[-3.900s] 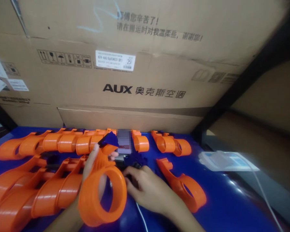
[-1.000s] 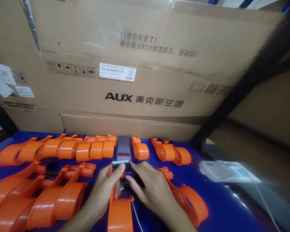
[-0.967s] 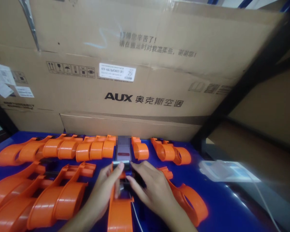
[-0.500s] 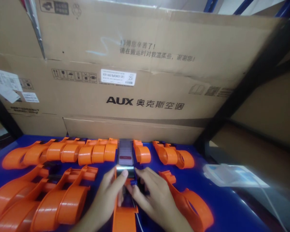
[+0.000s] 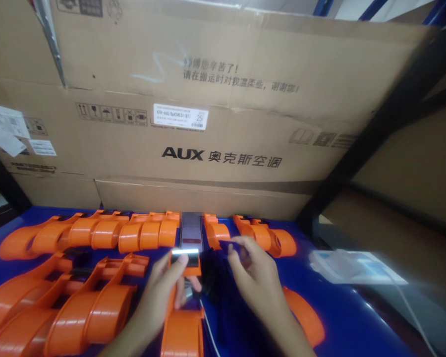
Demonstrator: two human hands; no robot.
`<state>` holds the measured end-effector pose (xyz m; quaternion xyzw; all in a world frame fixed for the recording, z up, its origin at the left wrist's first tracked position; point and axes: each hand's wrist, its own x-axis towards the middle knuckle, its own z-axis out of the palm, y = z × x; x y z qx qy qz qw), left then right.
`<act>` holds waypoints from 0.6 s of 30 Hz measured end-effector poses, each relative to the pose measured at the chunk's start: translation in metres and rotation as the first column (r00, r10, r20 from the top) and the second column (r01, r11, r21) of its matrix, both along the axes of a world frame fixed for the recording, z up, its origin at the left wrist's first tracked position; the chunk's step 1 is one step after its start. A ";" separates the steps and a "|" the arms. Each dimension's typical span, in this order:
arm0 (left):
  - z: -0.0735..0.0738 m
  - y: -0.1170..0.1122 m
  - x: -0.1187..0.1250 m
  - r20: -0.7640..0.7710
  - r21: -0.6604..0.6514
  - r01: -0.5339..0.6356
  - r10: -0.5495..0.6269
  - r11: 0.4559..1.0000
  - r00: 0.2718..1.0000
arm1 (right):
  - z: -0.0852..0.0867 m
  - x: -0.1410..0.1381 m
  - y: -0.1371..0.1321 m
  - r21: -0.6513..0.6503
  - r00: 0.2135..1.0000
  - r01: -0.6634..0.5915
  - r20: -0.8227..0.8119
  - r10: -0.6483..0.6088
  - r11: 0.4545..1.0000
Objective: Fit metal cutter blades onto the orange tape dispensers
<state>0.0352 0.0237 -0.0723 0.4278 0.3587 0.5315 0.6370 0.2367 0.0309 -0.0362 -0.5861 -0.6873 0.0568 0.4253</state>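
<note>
My left hand (image 5: 167, 277) is closed around the upper end of an orange tape dispenser (image 5: 183, 334). The thumb presses on a shiny dark plate across its top, and the wide orange lower part hangs below the fingers. To the right, my right hand (image 5: 254, 270) is raised apart from the dispenser and pinches a small dark blue piece (image 5: 226, 245) between thumb and fingers. Its exact kind I cannot make out. Between the hands lie dark parts (image 5: 210, 277), blurred and in shadow. Just beyond the left hand a phone (image 5: 191, 238) stands with its screen lit.
Several orange tape dispensers (image 5: 106, 233) line the back of the blue surface (image 5: 342, 317), with more at the front left (image 5: 107, 312) and one at the right (image 5: 305, 317). A cardboard sheet (image 5: 223, 191) stands behind. A white packet (image 5: 353, 267) and a cable lie at right.
My right hand has moved away from the dispenser, up and right, with the small dark blue piece in its fingers. My left hand still holds the dispenser, slightly further left.
</note>
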 end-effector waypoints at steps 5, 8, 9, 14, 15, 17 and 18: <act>-0.001 -0.001 -0.001 -0.032 -0.010 0.003 -0.003 1.000 0.999 | -0.008 0.004 0.005 -0.192 0.972 0.032 0.233 0.014 0.981; 0.001 -0.002 0.000 -0.026 -0.010 0.011 -0.012 1.000 1.000 | -0.010 0.005 0.005 -0.268 0.945 0.053 0.326 0.039 0.962; 0.002 -0.002 0.000 -0.031 -0.005 0.015 -0.015 1.000 0.999 | -0.011 0.005 0.005 -0.286 0.938 0.047 0.343 0.056 0.957; 0.002 -0.005 0.001 -0.084 0.022 0.025 -0.023 0.999 0.996 | -0.019 0.005 0.006 -0.276 0.919 -0.033 0.370 0.138 0.961; 0.001 -0.005 0.001 -0.101 0.027 0.022 -0.019 0.999 0.995 | -0.022 0.005 0.006 -0.244 0.918 -0.039 0.374 0.131 0.969; 0.000 -0.004 0.000 -0.122 0.031 0.017 -0.013 0.999 0.992 | -0.028 0.005 0.007 -0.167 0.922 -0.047 0.372 0.107 0.985; 0.000 -0.004 0.000 -0.125 0.030 0.015 -0.011 0.999 0.992 | -0.030 0.006 0.007 -0.139 0.924 -0.050 0.369 0.099 0.989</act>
